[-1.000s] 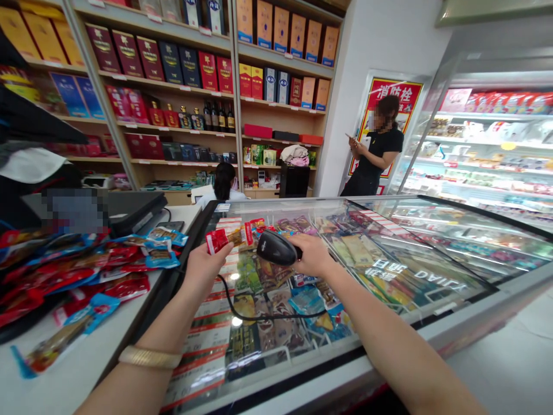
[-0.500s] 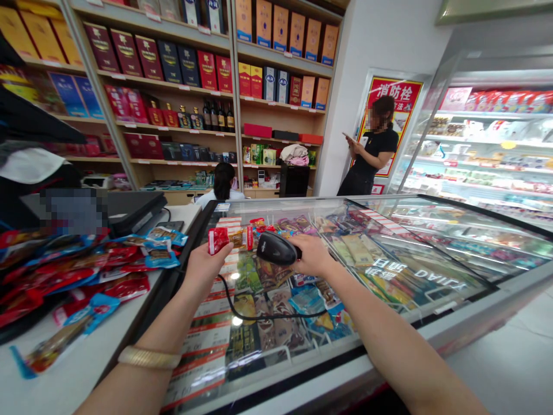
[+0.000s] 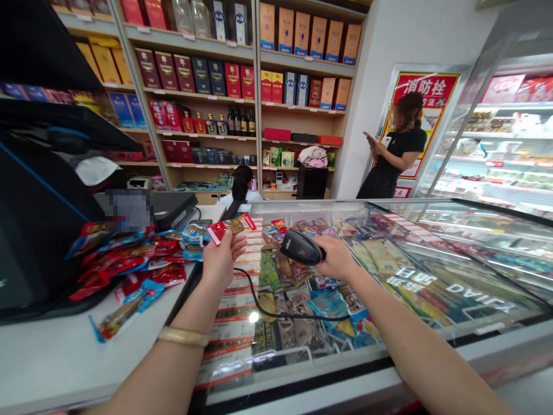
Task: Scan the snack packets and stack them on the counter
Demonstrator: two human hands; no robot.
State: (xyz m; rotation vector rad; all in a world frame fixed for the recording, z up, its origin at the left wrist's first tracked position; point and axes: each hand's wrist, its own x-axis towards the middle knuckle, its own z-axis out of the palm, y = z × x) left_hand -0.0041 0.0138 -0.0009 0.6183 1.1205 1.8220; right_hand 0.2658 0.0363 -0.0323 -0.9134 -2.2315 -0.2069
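My left hand (image 3: 221,257), with a gold bracelet on its wrist, holds a red snack packet (image 3: 231,227) over the left edge of the glass-topped freezer (image 3: 242,369). My right hand (image 3: 337,257) is wrapped round a black handheld scanner (image 3: 301,246), whose head points left toward the packet. From the scanner's side a black cable (image 3: 276,315) loops over the glass. Red and blue snack packets (image 3: 142,259) lie heaped on the white counter (image 3: 52,363) at the left, and one longer packet (image 3: 125,311) rests nearer its front.
Black equipment (image 3: 38,230) stands on the counter at the far left. Behind are shelves of boxes and bottles (image 3: 199,75). A person in black (image 3: 395,153) stands by the wall with a phone; another person's dark-haired head (image 3: 242,181) shows behind the freezer.
The view has shifted left. The packet in my left hand is now tilted and farther from the scanner, and that hand has turned so its fingers show.
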